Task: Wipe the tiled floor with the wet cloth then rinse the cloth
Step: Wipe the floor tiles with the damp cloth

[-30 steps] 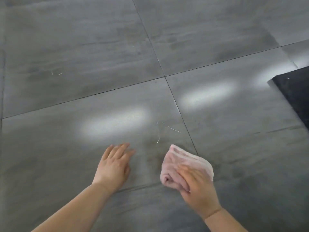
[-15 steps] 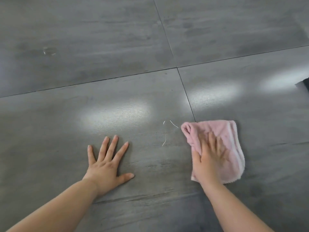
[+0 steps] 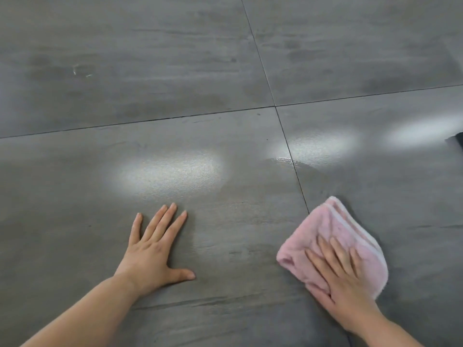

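Note:
A folded pink cloth [image 3: 338, 229] lies flat on the grey tiled floor [image 3: 175, 83], just right of a grout line. My right hand [image 3: 343, 279] presses down on the cloth with straight, spread fingers. My left hand [image 3: 154, 249] rests flat on the tile to the left, fingers spread, holding nothing. A wet sheen [image 3: 285, 162] marks the floor above the cloth, across the grout line.
A dark mat corner [image 3: 457, 142] shows at the right edge. Two small pale specks [image 3: 81, 72] lie on the far left tile. Bright light reflections sit on the tiles ahead of both hands.
My right hand has swept the cloth to the right and back towards me, across the grout line. The thin pale threads near it are gone from sight. My left hand stays planted.

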Demonstrator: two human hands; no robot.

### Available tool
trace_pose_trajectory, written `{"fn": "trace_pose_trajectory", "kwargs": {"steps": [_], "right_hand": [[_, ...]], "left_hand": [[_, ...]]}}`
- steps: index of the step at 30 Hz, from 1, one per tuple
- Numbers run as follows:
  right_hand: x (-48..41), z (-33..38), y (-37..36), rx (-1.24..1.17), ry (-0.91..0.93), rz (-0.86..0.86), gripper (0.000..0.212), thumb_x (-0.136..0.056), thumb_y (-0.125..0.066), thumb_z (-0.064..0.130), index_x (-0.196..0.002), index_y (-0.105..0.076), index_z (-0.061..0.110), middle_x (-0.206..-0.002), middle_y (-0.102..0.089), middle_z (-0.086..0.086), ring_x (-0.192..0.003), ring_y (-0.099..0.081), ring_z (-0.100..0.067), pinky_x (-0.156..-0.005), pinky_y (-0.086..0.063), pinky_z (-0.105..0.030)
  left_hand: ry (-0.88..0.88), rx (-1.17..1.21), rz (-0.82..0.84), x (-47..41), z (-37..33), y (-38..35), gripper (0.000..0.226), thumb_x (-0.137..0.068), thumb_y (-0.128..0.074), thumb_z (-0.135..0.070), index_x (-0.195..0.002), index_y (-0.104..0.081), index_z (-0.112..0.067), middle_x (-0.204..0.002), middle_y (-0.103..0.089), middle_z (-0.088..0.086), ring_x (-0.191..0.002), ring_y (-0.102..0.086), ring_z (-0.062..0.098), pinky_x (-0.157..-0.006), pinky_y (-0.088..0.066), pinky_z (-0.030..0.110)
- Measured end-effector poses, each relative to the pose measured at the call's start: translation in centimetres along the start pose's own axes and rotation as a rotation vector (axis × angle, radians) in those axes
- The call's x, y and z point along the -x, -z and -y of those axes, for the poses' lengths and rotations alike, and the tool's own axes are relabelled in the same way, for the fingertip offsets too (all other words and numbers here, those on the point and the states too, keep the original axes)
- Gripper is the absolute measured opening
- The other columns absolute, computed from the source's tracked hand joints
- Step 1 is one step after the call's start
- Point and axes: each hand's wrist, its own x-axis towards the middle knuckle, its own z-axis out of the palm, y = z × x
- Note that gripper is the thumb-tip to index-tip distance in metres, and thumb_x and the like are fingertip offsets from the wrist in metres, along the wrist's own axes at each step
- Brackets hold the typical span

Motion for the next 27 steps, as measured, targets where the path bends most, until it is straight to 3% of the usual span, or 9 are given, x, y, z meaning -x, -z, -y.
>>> {"fn": "trace_pose_trajectory", "kwargs": {"steps": [4,6,9,11,13,17,21,24,27], "right_hand": [[-10.4,2.5,4.8,-0.295,-0.429,0.096,0.059,-0.095,-0.012,0.049,-0.143,0.018,0.032,-0.154,0.022,-0.001,-0.14,0.025,-0.021,-0.113,0.016,-0.048],[-13.0,5.9,5.3,-0.411,-0.341,0.103,0.059,-0.092,-0.007,0.054,-0.146,0.007,0.033,-0.155,0.018,-0.001,-0.139,0.028,-0.025,-0.114,0.014,-0.051],[-8.2,10.0,1.9,-0.227,0.044,-0.028,0.062,-0.092,0.004,0.056,-0.144,-0.018,0.032,-0.156,0.003,0.001,-0.141,0.023,-0.022,-0.113,0.004,-0.048],[-2.5,8.9,-0.2,-0.184,0.174,-0.003,0.051,-0.096,-0.018,0.044,-0.146,-0.012,0.034,-0.157,0.007,0.002,-0.144,0.011,-0.022,-0.113,0.002,-0.046],[0.9,4.6,-1.1,-0.137,0.154,0.019,0.067,-0.09,-0.026,0.049,-0.147,0.0,0.027,-0.157,0.01,0.003,-0.145,0.007,-0.019,-0.115,0.004,-0.04],[-3.1,-3.0,1.6,-0.193,-0.273,-0.075,0.077,-0.083,-0.005,0.067,-0.146,-0.009,0.023,-0.157,0.008,0.005,-0.144,0.008,-0.012,-0.114,0.007,-0.028],[-14.3,-0.7,6.2,-0.408,-0.76,-0.017,0.062,-0.094,-0.02,0.049,-0.148,-0.004,0.023,-0.158,0.006,-0.006,-0.144,0.01,-0.026,-0.116,0.005,-0.048],[-18.4,7.0,7.3,-0.288,-0.402,0.043,0.057,-0.097,-0.019,0.043,-0.147,0.003,0.027,-0.156,0.016,-0.005,-0.141,0.021,-0.03,-0.11,0.018,-0.052],[-18.2,13.9,7.1,-0.258,0.097,0.11,0.056,-0.097,-0.023,0.043,-0.147,-0.002,0.031,-0.156,0.016,0.002,-0.14,0.025,-0.026,-0.102,0.028,-0.044]], "left_hand": [[-0.015,-0.017,-0.002,-0.1,0.1,-0.2,0.107,-0.061,-0.002,-0.087,-0.14,-0.026,-0.02,-0.137,-0.035,0.002,-0.139,0.019,0.006,-0.11,0.004,0.033],[0.005,0.009,0.03,-0.1,0.0,0.1,0.107,-0.06,-0.003,-0.088,-0.142,-0.022,-0.021,-0.137,-0.043,0.005,-0.14,0.018,0.005,-0.111,0.006,0.031],[0.039,0.046,0.061,0.2,-0.1,0.9,0.103,-0.06,-0.003,-0.088,-0.143,-0.016,-0.027,-0.134,-0.05,0.011,-0.142,0.012,0.011,-0.112,0.009,0.032],[0.1,0.096,0.038,0.6,0.5,1.1,0.102,-0.063,-0.004,-0.087,-0.136,-0.033,-0.021,-0.131,-0.052,0.015,-0.139,-0.006,0.022,-0.112,0.013,0.031],[0.156,0.141,0.019,0.9,1.1,1.2,0.097,-0.067,-0.005,-0.084,-0.13,-0.039,-0.018,-0.127,-0.056,0.016,-0.13,-0.018,0.025,-0.111,0.016,0.029],[0.172,0.081,-0.004,0.8,1.9,0.6,0.096,-0.069,-0.007,-0.083,-0.131,-0.038,-0.017,-0.129,-0.055,0.014,-0.141,0.003,0.016,-0.112,0.014,0.03],[0.151,0.04,0.038,0.6,1.7,0.7,0.097,-0.07,-0.006,-0.082,-0.129,-0.04,-0.014,-0.124,-0.058,0.018,-0.125,-0.026,0.028,-0.111,0.014,0.029],[0.147,0.027,0.058,0.5,1.8,1.0,0.098,-0.069,-0.005,-0.083,-0.13,-0.04,-0.014,-0.124,-0.058,0.018,-0.123,-0.028,0.027,-0.111,0.014,0.028],[0.153,0.038,0.026,0.6,2.1,0.7,0.1,-0.067,-0.005,-0.084,-0.131,-0.038,-0.014,-0.127,-0.055,0.016,-0.14,-0.002,0.021,-0.111,0.014,0.028]]}}
